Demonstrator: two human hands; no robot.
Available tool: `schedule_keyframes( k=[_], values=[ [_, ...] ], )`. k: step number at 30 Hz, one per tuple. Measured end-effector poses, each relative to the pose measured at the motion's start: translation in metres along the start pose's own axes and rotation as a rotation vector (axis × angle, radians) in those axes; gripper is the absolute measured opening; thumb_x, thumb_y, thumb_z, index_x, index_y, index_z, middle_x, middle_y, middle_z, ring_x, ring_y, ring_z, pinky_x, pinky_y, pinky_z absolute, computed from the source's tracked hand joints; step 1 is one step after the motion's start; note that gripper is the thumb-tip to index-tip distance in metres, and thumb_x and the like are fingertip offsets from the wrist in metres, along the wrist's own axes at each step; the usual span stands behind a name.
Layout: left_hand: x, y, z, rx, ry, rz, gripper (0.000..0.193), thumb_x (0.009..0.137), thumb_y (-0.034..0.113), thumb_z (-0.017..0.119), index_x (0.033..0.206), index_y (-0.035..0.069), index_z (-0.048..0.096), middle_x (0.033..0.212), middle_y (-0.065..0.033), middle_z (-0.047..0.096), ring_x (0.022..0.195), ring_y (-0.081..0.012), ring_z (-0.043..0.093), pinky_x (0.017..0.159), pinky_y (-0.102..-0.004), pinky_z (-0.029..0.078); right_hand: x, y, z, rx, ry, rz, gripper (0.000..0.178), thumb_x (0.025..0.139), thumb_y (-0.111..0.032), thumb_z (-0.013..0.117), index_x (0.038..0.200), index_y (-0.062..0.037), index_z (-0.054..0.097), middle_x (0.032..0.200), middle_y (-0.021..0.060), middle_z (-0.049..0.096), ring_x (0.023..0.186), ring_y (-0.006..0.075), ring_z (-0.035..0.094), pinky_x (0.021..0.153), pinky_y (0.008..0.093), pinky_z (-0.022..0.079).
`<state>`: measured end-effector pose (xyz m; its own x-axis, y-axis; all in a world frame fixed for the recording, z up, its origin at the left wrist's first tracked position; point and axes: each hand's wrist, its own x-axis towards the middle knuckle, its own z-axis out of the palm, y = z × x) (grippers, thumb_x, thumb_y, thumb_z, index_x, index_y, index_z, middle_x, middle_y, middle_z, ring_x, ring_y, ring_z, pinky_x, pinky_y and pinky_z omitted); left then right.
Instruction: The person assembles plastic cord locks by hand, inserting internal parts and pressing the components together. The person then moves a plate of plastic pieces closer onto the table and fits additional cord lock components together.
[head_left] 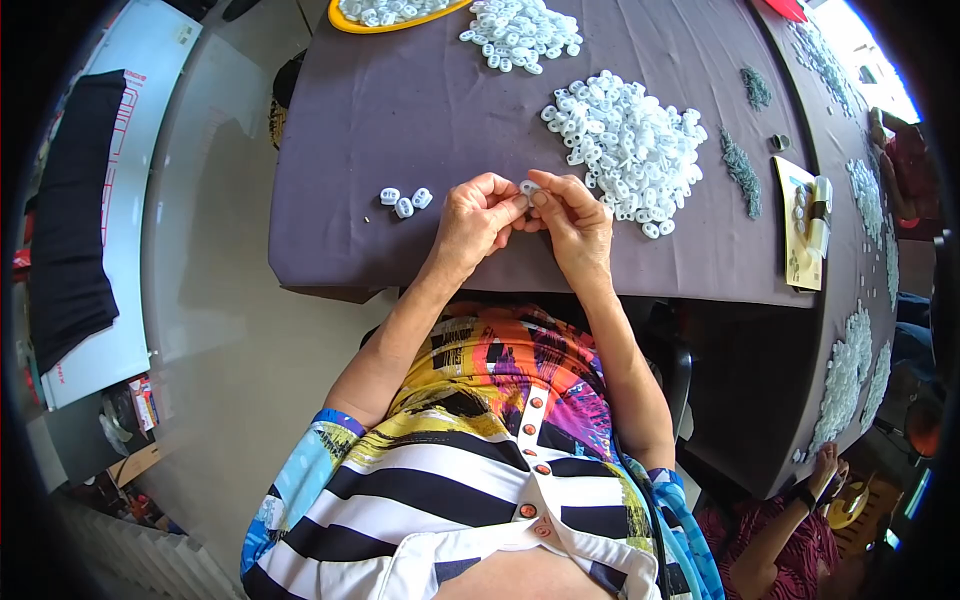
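Above the near edge of the table, my left hand (472, 228) and my right hand (580, 228) meet, fingertips pinched together. Between them is a small white oval plastic piece (529, 187), partly covered by the fingers; whether anything else is pinched with it I cannot make out. To the left of my hands, three similar white pieces (404, 207) lie close together on the cloth, a tiny pale bit (367, 220) beside them. Just beyond my right hand spreads a large heap of white oval pieces (632, 140) with holes.
A dark grey cloth (400, 120) covers the table. Farther back are another white heap (520, 35) and a yellow-rimmed tray (395, 28). Small grey-green piles (741, 172) and a yellowish card (798, 225) lie rightward. Another person's hands (824, 474) work at lower right.
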<state>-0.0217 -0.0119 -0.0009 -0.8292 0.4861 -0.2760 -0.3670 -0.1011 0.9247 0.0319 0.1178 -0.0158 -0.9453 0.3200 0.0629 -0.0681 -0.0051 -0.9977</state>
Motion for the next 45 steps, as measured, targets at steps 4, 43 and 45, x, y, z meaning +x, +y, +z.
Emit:
schedule_keyframes(
  k=[4,43,45],
  values=[
    [-0.001,0.002,0.006,-0.058,0.071,-0.013,0.009,0.084,0.009,0.062,0.085,0.0,0.06,0.062,-0.0034,0.059,0.041,-0.0011,0.04,0.035,-0.0163,0.026,-0.001,-0.003,-0.001,0.075,-0.066,0.006,0.028,0.086,0.0,0.058,0.114,-0.0006,0.058,0.082,0.0005,0.058,0.071,0.0059,0.056,0.063,0.0192,0.05],
    [-0.002,0.007,0.005,-0.033,0.065,-0.072,0.02,0.087,0.019,0.059,0.07,0.007,0.058,0.051,0.005,0.045,0.037,-0.0003,0.032,0.034,-0.017,0.02,-0.006,-0.01,-0.001,-0.227,-0.112,-0.208,0.029,0.082,0.004,0.059,0.11,0.0014,0.056,0.087,0.0044,0.052,0.067,0.0087,0.055,0.053,0.0204,0.048],
    [-0.002,0.009,0.003,-0.026,0.05,-0.078,0.02,0.087,0.019,0.059,0.071,0.007,0.058,0.051,0.0051,0.045,0.037,-0.0001,0.032,0.033,-0.0169,0.019,-0.005,-0.008,-0.001,-0.234,-0.121,-0.23,0.028,0.081,0.003,0.06,0.109,0.0017,0.056,0.089,0.0063,0.053,0.065,0.0111,0.057,0.053,0.0219,0.048]
  ],
)
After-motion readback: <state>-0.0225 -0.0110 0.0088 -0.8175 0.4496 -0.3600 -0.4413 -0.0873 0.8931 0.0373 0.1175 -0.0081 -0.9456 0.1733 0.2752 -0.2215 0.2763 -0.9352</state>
